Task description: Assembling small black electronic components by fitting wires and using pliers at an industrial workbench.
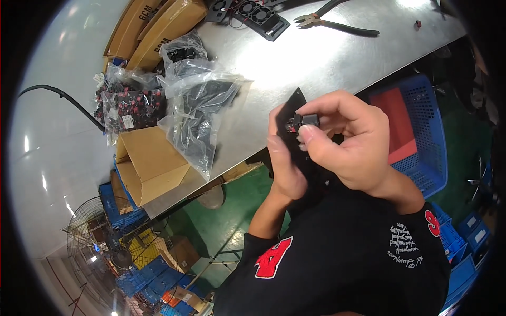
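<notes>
In the head view, near the middle of the frame, my left hand [286, 167] is closed around the left side of a black panel [291, 107], which stands steeply tilted. My right hand [357, 138] comes in from the right, its thumb and index finger pinching a small black part [310, 120] against or just beside the panel's face; I can't tell whether the two are joined. A little red piece [289, 127] shows at the panel, just left of the part.

Beyond my hands runs the shiny metal worktop [247, 126]. At its upper edge in the frame lie a black unit with small fans [253, 13] and, right of it, dark-handled pliers [313, 20] with their handles spread. Left of centre sit a clear bag of black parts [197, 108] and another bag of red and black pieces [138, 108], with an open cardboard box [150, 158] below them. At the right of the frame, below worktop level, is a blue basket [440, 142] with a flat red thing [398, 129] inside.
</notes>
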`<state>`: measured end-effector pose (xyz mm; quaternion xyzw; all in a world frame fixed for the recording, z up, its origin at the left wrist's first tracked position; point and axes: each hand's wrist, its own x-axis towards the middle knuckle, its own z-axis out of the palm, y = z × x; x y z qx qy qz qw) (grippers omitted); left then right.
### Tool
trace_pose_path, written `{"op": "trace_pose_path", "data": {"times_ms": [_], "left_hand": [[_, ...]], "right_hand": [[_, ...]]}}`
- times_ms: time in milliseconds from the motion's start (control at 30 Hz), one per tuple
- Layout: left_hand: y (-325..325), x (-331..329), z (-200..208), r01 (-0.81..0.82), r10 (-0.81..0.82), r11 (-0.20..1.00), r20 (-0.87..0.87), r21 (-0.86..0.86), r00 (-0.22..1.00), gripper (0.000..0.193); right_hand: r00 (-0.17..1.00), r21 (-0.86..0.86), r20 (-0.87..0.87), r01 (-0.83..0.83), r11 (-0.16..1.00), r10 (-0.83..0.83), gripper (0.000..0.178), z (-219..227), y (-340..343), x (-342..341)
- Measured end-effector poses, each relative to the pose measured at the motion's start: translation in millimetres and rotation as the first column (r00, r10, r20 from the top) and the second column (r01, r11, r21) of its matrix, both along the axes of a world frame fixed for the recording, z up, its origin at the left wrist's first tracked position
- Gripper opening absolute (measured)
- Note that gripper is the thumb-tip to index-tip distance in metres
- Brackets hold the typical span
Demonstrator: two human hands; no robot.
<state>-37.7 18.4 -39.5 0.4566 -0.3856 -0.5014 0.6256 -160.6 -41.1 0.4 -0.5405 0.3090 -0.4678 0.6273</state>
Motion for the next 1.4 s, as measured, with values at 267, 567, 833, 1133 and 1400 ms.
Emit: {"op": "trace_pose_path", "data": {"times_ms": [267, 567, 833, 1133, 1400], "left_hand": [[-8, 20, -19, -0.02, 0.048, 0.997, 0.381, -0.077, 0.923, 0.067], [-14, 29, -6, 0.074, -0.136, 0.984, 0.405, 0.164, 0.904, 0.055], [-17, 29, 4, 0.092, -0.181, 0.96, 0.337, 0.264, 0.924, 0.052], [-45, 15, 20, -0.089, -0.185, 0.98, 0.98, 0.178, -0.074, 0.045], [-48, 29, 18, -0.034, -0.138, 0.99, 0.954, 0.134, -0.267, 0.045]], "right_hand": [[0.992, 0.01, -0.08, -0.093, 0.996, 0.093, 0.02, -12, -8, -6], [0.947, -0.304, -0.306, 0.005, 0.953, -0.103, 0.024, -27, -16, -12], [0.908, -0.566, -0.335, 0.019, 0.824, -0.251, 0.021, -35, -25, -13], [0.801, -0.684, -0.444, -0.015, 0.729, -0.4, 0.011, -81, -41, -11], [0.7, -0.669, -0.54, -0.02, 0.743, -0.468, 0.02, -67, -31, -15]]}}
